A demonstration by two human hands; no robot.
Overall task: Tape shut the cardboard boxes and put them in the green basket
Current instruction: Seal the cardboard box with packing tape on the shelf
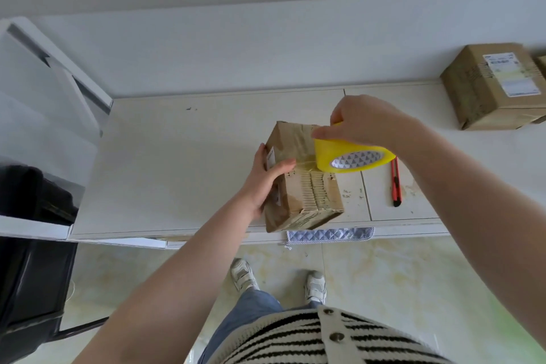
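Small brown cardboard box (301, 177) at front edge of white desk (177, 162), left hand (266, 180) fingers clasping its side to steady it while right hand (363, 124) grips yellow tape roll (351, 156), laying tape across the top.
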